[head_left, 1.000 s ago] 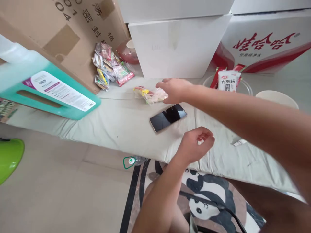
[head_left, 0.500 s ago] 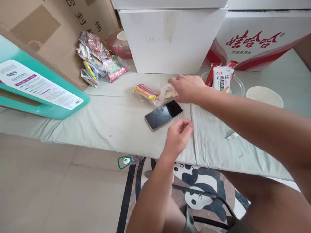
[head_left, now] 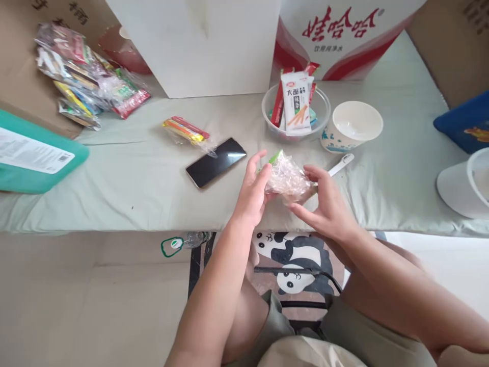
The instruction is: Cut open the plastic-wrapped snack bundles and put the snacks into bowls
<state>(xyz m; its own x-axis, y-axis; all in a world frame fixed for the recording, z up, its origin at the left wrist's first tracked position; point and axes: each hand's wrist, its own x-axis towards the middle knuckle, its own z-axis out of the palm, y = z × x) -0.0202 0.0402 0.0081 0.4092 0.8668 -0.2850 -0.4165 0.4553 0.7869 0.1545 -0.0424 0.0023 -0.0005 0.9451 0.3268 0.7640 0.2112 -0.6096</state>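
Over the front part of the covered table, a crinkled clear plastic packet (head_left: 288, 178) with a bright green edge sits between my two hands. My left hand (head_left: 252, 191) grips its left side with thumb and fingers. My right hand (head_left: 326, 201) is curved around its right side, fingertips and thumb at the plastic. What the packet contains is hard to make out. A black phone (head_left: 216, 163) lies left of my hands, with a pack of yellow and red snack sticks (head_left: 187, 131) at its far edge. Behind my right hand lies a white, narrow-handled object (head_left: 341, 164).
Behind my hands stand a clear round bowl (head_left: 324, 120) of snack packets and a paper tub (head_left: 353, 125). Wrapped snacks (head_left: 87, 76) are heaped at the left near a green jug (head_left: 42, 158). White boxes (head_left: 217, 51) line the back; a white container (head_left: 464, 183) stands right.
My right hand has come back from beside the snack sticks with the plastic packet. My left hand has opened from its curl and taken hold too. The view has swung right.
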